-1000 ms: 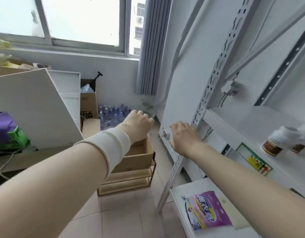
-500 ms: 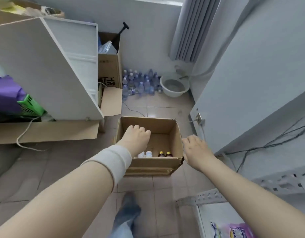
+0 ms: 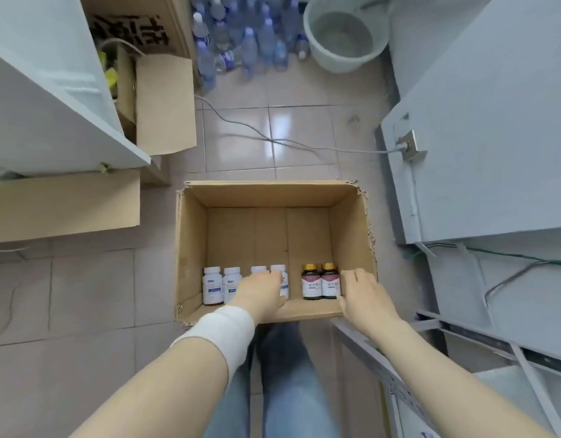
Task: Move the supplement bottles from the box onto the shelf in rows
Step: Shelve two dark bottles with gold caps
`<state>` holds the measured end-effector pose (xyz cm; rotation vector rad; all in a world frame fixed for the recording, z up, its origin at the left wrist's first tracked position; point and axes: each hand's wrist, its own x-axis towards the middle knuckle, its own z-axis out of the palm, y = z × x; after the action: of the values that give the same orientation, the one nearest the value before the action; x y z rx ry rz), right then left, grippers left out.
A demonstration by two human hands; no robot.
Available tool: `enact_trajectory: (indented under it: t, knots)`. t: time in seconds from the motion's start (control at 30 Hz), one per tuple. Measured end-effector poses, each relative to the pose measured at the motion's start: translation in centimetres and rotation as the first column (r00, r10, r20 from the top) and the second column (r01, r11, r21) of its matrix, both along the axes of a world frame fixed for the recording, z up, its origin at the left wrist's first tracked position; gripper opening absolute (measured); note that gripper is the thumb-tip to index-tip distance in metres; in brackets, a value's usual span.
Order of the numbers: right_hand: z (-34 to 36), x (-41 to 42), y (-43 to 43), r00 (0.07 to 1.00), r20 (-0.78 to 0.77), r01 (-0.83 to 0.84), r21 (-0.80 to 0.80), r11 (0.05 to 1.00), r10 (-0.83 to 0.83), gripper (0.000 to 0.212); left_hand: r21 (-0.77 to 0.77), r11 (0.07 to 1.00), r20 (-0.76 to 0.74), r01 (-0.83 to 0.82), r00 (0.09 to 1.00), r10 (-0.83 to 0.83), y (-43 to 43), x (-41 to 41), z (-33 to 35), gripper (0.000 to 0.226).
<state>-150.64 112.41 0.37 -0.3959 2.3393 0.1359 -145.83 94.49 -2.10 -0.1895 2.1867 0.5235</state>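
An open cardboard box (image 3: 351,216) stands on the tiled floor in front of me. Along its near wall stand several white supplement bottles (image 3: 212,284) on the left and two brown bottles with gold caps (image 3: 320,284) on the right. My left hand (image 3: 260,290), with a white wrap on the wrist, reaches into the box and lies over the two white bottles nearest the middle, fingers bent over their caps. My right hand (image 3: 363,294) is inside the box just right of the brown bottles, fingers fairly straight, holding nothing. The shelf rows are out of view.
A grey metal rack frame (image 3: 462,349) runs along the right. A white cabinet (image 3: 51,105) and cardboard boxes (image 3: 165,102) stand at the left. Water bottles (image 3: 241,42) and a grey basin (image 3: 342,33) sit by the far wall. A cable (image 3: 272,139) crosses the floor.
My view has tilted down from the window and shelf to the box. Both hands have dropped into the box and now sit at the bottles.
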Motion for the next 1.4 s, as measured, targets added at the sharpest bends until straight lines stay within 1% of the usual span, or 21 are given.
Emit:
enact_trajectory:
  t: [0.1,0.17,0.23,0.3,0.37,0.4,0.43,0.5,0.57,0.63,0.73,0.8,0.87,0.97,1.07,1.1,1.17,1.23,1.27,1.33,1.4]
  knots:
    - [-6.3,-2.5,-0.1,0.998,0.051,0.041,-0.004,0.999,-0.041,0.042,0.038,0.999,0.004,-0.028,1.000,0.028,1.8,-3.2,-5.9,0.044]
    - [-10.5,-3.8,0.1,0.996,0.086,0.011,0.004,1.000,-0.012,0.041,0.033,0.999,-0.017,-0.026,0.999,0.027,2.9,-5.1,-9.6,0.047]
    - [-14.3,-4.5,0.3,0.990,0.116,-0.086,0.061,0.994,0.079,0.044,0.024,1.000,-0.020,0.015,1.000,-0.014,3.9,-6.5,-13.0,0.050]
    - [-17.2,-5.4,0.4,0.969,0.135,-0.223,0.133,0.966,0.205,0.050,0.015,0.997,-0.008,0.082,0.997,-0.082,4.6,-7.7,-15.6,0.053]
    - [-18.9,-6.1,0.0,0.916,0.157,-0.394,0.183,0.901,0.369,0.044,0.023,0.991,0.026,0.133,0.991,-0.134,4.9,-8.5,-17.3,0.053]
    - [-19.7,-6.3,0.1,0.879,0.190,-0.469,0.183,0.864,0.437,0.040,0.031,0.987,0.039,0.157,0.987,-0.158,5.0,-8.8,-17.9,0.053]
    - [-20.5,-6.3,0.3,0.843,0.212,-0.527,0.148,0.837,0.494,0.037,0.042,0.983,0.055,0.179,0.982,-0.181,5.1,-9.0,-18.3,0.053]
    - [-21.1,-6.6,0.6,0.820,0.249,-0.554,0.124,0.823,0.515,0.037,0.077,0.977,0.090,0.198,0.975,-0.205,5.2,-9.1,-18.9,0.053]
    - [-21.2,-6.8,0.5,0.817,0.254,-0.559,0.132,0.819,0.517,0.036,0.112,0.979,0.115,0.172,0.976,-0.185,5.1,-9.2,-19.1,0.051]
    - [-20.8,-6.9,0.2,0.833,0.304,-0.517,0.135,0.845,0.462,0.035,0.145,0.981,0.132,0.127,0.980,-0.146,4.8,-9.2,-19.2,0.047]
    - [-20.4,-7.2,-0.3,0.884,0.310,-0.398,0.106,0.911,0.351,0.033,0.200,0.978,0.111,0.052,0.991,-0.075,4.2,-9.2,-18.9,0.041]
    - [-20.0,-7.3,-0.5,0.925,0.311,-0.255,0.076,0.964,0.220,0.035,0.234,0.971,0.065,-0.043,0.998,0.028,3.5,-9.2,-18.5,0.038]
    - [-19.4,-7.3,-0.8,0.932,0.355,-0.104,0.063,0.993,0.075,0.040,0.264,0.952,0.039,-0.157,0.988,0.152,2.5,-9.4,-18.2,0.038]
    - [-19.0,-6.5,-0.8,0.947,0.322,0.010,0.030,0.999,-0.019,0.046,0.296,0.903,0.046,-0.310,0.949,0.311,0.9,-10.3,-18.1,0.037]
    - [-19.2,-4.9,-0.4,0.973,0.220,0.069,0.029,0.997,-0.074,0.062,0.331,0.842,0.067,-0.427,0.900,0.431,0.0,-11.1,-18.4,0.033]
    - [-19.3,-4.4,-0.4,0.980,0.179,0.088,0.037,0.995,-0.093,0.062,0.342,0.811,0.082,-0.475,0.875,0.478,-0.1,-11.2,-18.6,0.032]
    - [-19.5,-3.7,-0.4,0.983,0.138,0.117,0.057,0.991,-0.124,0.058,0.364,0.719,0.141,-0.592,0.798,0.585,0.0,-11.3,-18.9,0.031]
    - [-19.6,-3.6,-0.5,0.978,0.150,0.138,0.064,0.988,-0.147,0.058,0.381,0.633,0.196,-0.674,0.728,0.657,0.2,-11.3,-19.0,0.032]
    - [-19.6,-3.8,-0.5,0.970,0.164,0.175,0.043,0.984,-0.179,0.061,0.386,0.606,0.208,-0.696,0.705,0.677,0.2,-11.2,-19.0,0.033]
    - [-19.5,-4.2,-0.5,0.943,0.200,0.280,-0.036,0.959,-0.268,0.072,0.394,0.571,0.215,-0.720,0.676,0.705,0.0,-10.9,-18.8,0.033]
    - [-19.1,-4.6,-0.5,0.904,0.227,0.397,-0.137,0.907,-0.362,0.079,0.399,0.516,0.228,-0.758,0.627,0.745,-0.4,-10.5,-18.4,0.031]
